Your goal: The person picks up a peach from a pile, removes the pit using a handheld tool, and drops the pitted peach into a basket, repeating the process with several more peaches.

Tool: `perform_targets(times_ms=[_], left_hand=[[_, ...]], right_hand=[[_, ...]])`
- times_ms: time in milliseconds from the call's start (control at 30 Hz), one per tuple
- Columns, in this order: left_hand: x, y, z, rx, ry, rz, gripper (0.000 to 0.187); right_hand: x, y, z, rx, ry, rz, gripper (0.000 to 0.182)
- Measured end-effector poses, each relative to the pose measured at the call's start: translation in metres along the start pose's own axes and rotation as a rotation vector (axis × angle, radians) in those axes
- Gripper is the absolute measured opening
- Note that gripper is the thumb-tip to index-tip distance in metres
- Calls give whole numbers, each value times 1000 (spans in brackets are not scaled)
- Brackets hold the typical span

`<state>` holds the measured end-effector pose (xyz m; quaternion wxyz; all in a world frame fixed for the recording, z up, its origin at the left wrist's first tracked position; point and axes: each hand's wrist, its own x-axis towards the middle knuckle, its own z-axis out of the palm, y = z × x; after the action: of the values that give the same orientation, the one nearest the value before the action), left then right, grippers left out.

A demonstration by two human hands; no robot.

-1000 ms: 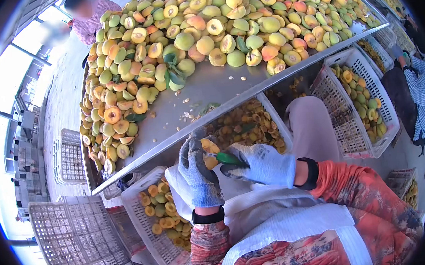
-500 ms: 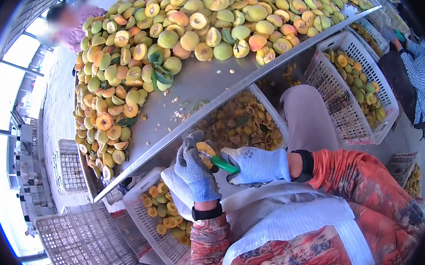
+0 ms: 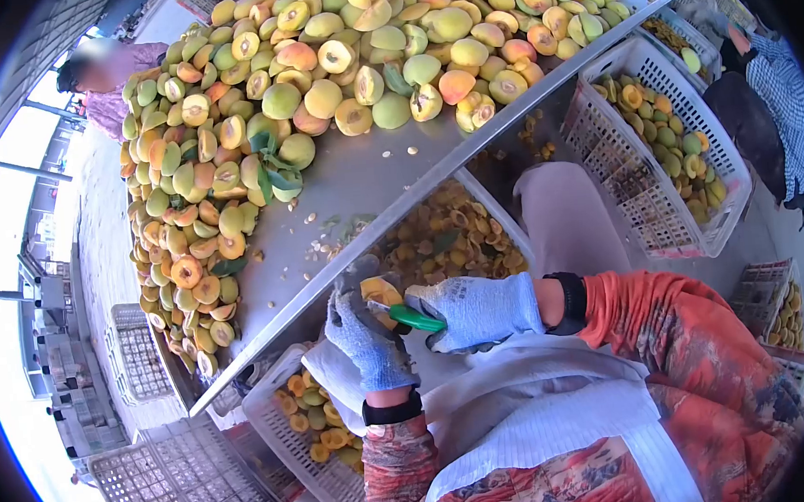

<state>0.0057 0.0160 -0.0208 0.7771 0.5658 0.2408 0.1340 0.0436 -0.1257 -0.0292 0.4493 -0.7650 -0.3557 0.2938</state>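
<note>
In front of my apron, my left hand (image 3: pixel 368 339), in a grey-blue work glove, is closed around a cut yellow peach (image 3: pixel 381 292). My right hand (image 3: pixel 483 311), gloved the same way, grips a small knife by its green handle (image 3: pixel 416 318). The knife's tip end lies against the peach, and the blade is mostly hidden by fruit and fingers. Beyond both hands, a metal table (image 3: pixel 346 182) bears a big heap of peaches (image 3: pixel 326 98), many split into halves.
Under the table edge, a bin holds peach pieces (image 3: pixel 452 233). Plastic crates of peaches stand at the right (image 3: pixel 660 144) and lower left (image 3: pixel 306 416). Another crate (image 3: pixel 190 485) lies further left. One person (image 3: pixel 115 75) is at the far left; a checked sleeve (image 3: pixel 783 103) shows at right.
The view has shifted, so the table and crates sit slightly differently in frame. Both hands keep their grips, and the knife and peach have come a little closer together.
</note>
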Motion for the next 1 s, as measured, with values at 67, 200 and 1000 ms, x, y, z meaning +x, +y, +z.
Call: perform_targets(times_ms=[67,200,1000], left_hand=[[6,-2,5,355,94,325,30],[8,6,13,384,39,301,40],[19,35,-21,-571,-289,-288,41]], right_hand=[[-3,-15,-16,432,-157,146,34],[-5,-4,-24,892,-330,254,37],[-23,-14,-13,503,267,130,28]])
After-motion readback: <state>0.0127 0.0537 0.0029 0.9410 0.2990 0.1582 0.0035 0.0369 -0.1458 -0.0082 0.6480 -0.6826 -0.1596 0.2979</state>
